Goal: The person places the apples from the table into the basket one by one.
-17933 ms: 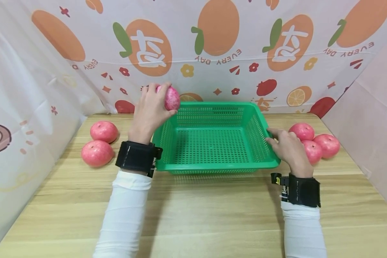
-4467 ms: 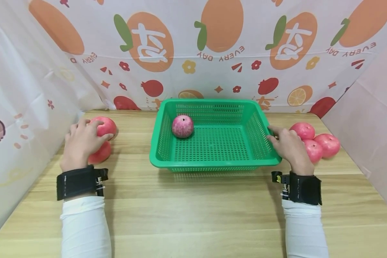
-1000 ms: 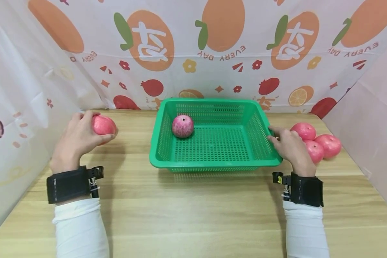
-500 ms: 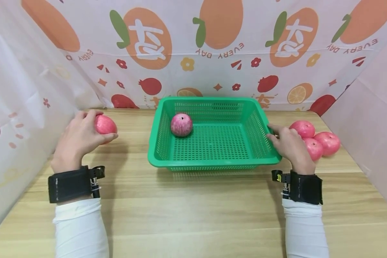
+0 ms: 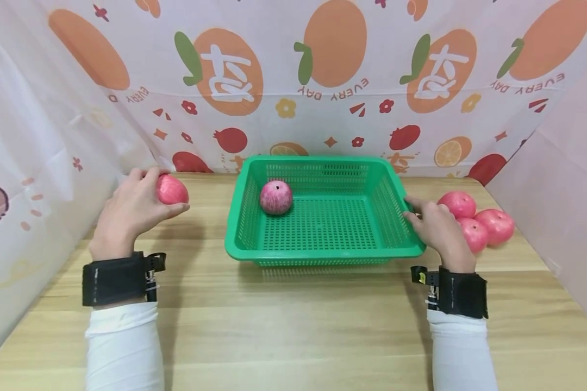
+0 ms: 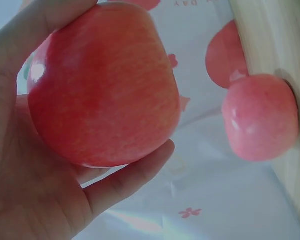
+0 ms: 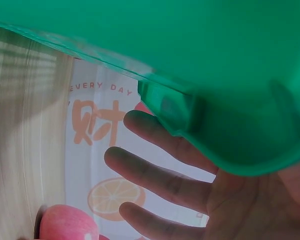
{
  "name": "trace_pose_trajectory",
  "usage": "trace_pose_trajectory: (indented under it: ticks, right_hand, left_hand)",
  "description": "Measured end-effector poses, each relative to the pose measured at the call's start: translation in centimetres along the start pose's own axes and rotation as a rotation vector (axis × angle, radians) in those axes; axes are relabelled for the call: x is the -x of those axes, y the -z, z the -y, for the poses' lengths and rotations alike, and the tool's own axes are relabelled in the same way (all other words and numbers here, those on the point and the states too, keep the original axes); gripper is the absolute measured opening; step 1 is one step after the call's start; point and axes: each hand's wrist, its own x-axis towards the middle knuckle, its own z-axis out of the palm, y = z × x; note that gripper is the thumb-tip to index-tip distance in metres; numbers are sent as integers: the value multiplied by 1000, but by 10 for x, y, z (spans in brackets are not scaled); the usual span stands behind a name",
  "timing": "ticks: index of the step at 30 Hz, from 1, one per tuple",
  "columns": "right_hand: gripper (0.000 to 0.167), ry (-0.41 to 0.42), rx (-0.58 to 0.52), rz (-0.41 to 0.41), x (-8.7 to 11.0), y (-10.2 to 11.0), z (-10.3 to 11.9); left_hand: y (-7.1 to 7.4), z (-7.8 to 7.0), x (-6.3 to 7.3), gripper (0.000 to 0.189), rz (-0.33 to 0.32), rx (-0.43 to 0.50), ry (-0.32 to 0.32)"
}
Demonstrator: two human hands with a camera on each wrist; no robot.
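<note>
In the head view my left hand (image 5: 132, 212) grips a red apple (image 5: 172, 189) above the left side of the table. The left wrist view shows the fingers and palm around that apple (image 6: 107, 87), with a second apple (image 6: 261, 117) on the table beyond it, which my hand hides from the head view. A green basket (image 5: 323, 253) sits mid-table, a streaky purplish-pink apple (image 5: 276, 197) inside at its left. My right hand (image 5: 440, 231) holds the basket's right rim; several of its fingers (image 7: 160, 180) stretch out below the rim in the right wrist view.
Three pink apples, the rear one (image 5: 457, 205), the outer one (image 5: 495, 227) and the near one (image 5: 473, 235), cluster right of my right hand. A fruit-print curtain (image 5: 332, 125) stands behind the wooden table (image 5: 293, 326), with plain sheeting on both sides.
Since 17.9 s ago the purplish-pink apple went from my left hand into the basket. My left hand then took a red apple from the left pair and lifted it slightly rightward. The right hand stayed put.
</note>
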Motion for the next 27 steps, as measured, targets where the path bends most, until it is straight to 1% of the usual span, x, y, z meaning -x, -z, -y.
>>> trace_pose_trajectory:
  ticks: [5,11,18,27]
  right_hand:
    - [51,19,-20,-10,0,-3,0]
    - [50,6,-23,-14,0,-2,-1]
    - [49,-2,-27,-7,1,1,-3]
    - [49,14,-49,-14,0,0,-2]
  left_hand:
    - [1,-10,-4,75,-6,-2,-22]
    - [-2,-24,-10,72,1,38,-58]
    - [-7,-43,-17,69,-10,33,-84]
    - [-12,-58,-27,68,-9,29,-145]
